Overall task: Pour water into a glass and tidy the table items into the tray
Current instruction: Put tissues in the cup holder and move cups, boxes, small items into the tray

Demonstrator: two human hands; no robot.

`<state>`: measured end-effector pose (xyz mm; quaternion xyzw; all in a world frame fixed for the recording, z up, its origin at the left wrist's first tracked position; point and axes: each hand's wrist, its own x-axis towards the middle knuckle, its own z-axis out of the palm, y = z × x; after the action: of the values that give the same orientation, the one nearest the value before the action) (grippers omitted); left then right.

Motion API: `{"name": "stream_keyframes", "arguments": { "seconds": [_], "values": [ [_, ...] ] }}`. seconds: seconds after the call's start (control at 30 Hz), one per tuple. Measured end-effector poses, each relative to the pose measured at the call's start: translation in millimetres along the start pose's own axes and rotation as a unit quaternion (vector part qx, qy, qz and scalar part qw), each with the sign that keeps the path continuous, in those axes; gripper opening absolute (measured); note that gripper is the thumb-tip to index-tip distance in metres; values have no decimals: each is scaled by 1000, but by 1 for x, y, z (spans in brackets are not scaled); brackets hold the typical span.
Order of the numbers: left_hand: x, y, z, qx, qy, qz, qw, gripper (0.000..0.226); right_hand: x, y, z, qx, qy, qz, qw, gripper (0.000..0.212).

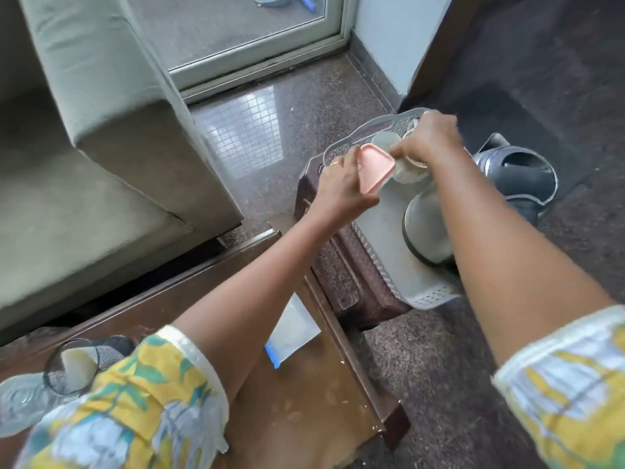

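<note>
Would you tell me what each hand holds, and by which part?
Left hand grips a pink lid by its edge; right hand grips a glass, part unclear.

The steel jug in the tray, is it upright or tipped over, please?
Upright: the steel jug stands on its wide base in the grey tray, narrowing upward; the right hand hides its top.

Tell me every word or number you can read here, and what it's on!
No words or numbers can be read anywhere.
The pink lid, glass, steel jug, tray and blue-edged sheet show no print that can be made out; the picture is blurred.
</note>
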<state>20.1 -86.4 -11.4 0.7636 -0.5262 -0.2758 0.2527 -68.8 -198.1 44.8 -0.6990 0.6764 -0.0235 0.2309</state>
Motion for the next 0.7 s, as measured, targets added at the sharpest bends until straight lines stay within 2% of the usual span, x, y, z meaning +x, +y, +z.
{"name": "stream_keyframes", "arguments": {
  "seconds": [0.13, 0.23, 0.33, 0.5, 0.6, 0.7],
  "values": [
    [27, 5, 19, 94, -57, -9, 994, 84, 35, 10, 16, -49, -61, 17, 997, 82],
    [40, 0, 32, 166, -89, 10, 982, 83, 52, 13, 18, -74, -69, 54, 993, 84],
    [48, 0, 42, 221, -118, 34, 967, 85, 65, 13, 14, -96, -94, 86, 987, 97],
    [51, -3, 50, 251, -155, 27, 955, 94, 76, 18, 23, -123, -113, 66, 984, 97],
    [52, -4, 51, 264, -155, 23, 952, 99, 75, 16, 26, -145, -142, 56, 978, 91],
    [55, -6, 54, 272, -149, 21, 950, 99, 73, 14, 28, -138, -131, 67, 979, 93]
  ]
}}
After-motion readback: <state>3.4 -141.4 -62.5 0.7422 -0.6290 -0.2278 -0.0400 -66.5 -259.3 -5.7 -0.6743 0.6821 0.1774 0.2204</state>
